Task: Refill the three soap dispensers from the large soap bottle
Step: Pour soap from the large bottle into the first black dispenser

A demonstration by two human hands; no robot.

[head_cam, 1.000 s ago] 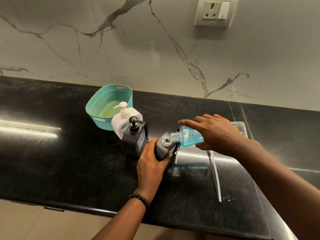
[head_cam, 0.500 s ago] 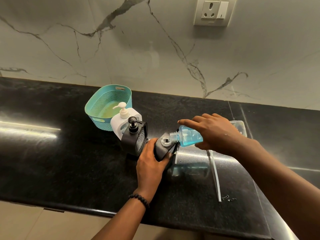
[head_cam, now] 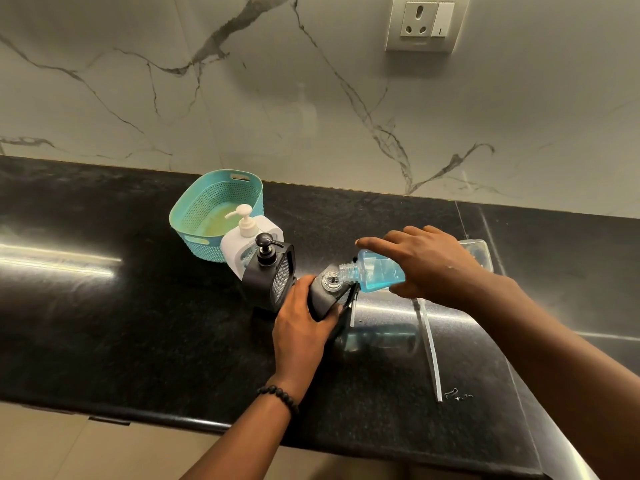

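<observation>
My right hand (head_cam: pixel 429 265) grips the tipped soap bottle (head_cam: pixel 379 273); my left hand (head_cam: pixel 301 330) clasps the open dispenser (head_cam: pixel 325 292). The bottle looks light, probably slick, so I'd hold its body.

Teal perforated plastic basket (head_cam: pixel 194 216) far left on the black stone tabletop (head_cam: pixel 104 323), near the marble wall. White pump dispenser (head_cam: pixel 242 245) touching the basket's right near side. Black square pump dispenser (head_cam: pixel 266 282) just in front of and right of the white one. Open grey dispenser (head_cam: pixel 325 292) right of the black one, tilted, held by the left hand (head_cam: pixel 301 334) from the near side. Clear bottle of blue soap (head_cam: pixel 377 273) tipped on its side to the right, neck over the open mouth, under the right hand (head_cam: pixel 429 265). Clear dip tube (head_cam: pixel 429 351) lies on the tabletop near right. Wall socket (head_cam: pixel 424 24) far right, above.
</observation>
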